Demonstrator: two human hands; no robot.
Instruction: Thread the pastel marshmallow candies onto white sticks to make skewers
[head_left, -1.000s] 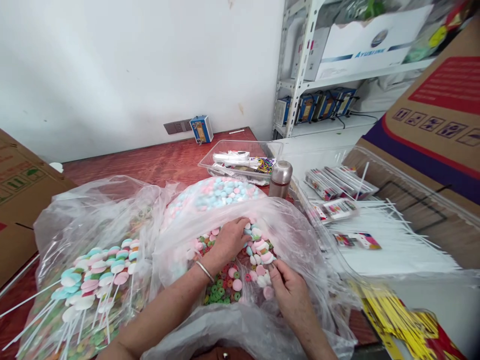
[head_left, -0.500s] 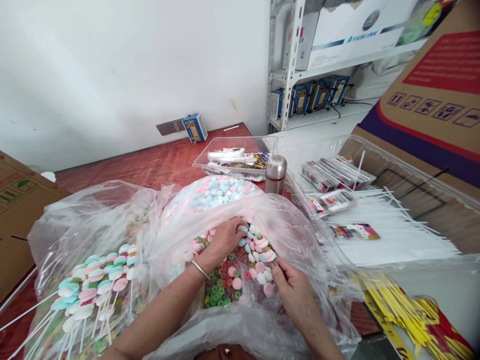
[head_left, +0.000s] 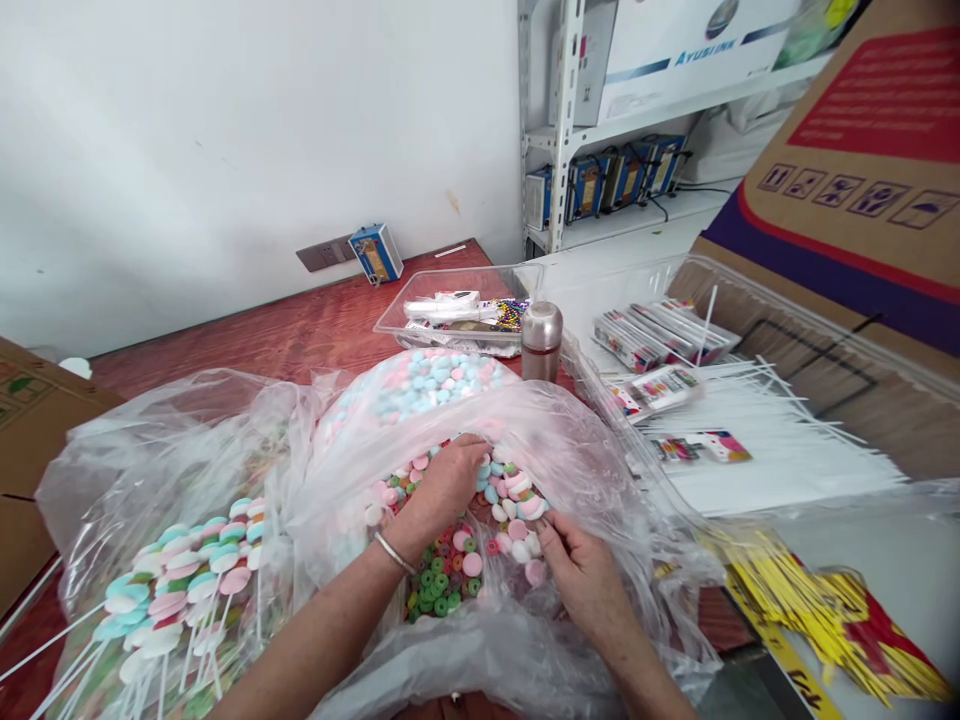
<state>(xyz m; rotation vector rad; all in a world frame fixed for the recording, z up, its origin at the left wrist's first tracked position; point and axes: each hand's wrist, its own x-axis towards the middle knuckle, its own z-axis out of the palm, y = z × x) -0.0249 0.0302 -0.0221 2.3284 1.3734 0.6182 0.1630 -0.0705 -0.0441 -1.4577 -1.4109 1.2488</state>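
My right hand point(head_left: 581, 565) is closed at the lower end of a candy skewer point(head_left: 525, 493), a tilted stack of pink, white, green and orange sweets; its stick is hidden by my fingers. My left hand point(head_left: 454, 480), a bangle at its wrist, reaches over the loose pastel candies point(head_left: 491, 485). Its fingers are bent together at the far side of the pile, and what they hold is hidden. Below it lie green and red gummy rings point(head_left: 435, 585) beside pink and white discs. A clear plastic bag point(head_left: 547, 430) surrounds the sweets.
Finished-looking candy skewers point(head_left: 180, 570) lie on another plastic bag at left. Behind stand a steel flask point(head_left: 541, 342) and a clear tray point(head_left: 386, 325) of packets. To the right are white sticks point(head_left: 780, 440), yellow strips point(head_left: 787, 600) and a large cardboard box point(head_left: 862, 210).
My left fingers have shifted slightly up and away over the candies. My right hand stays at the skewer. The whole view has shifted a little.
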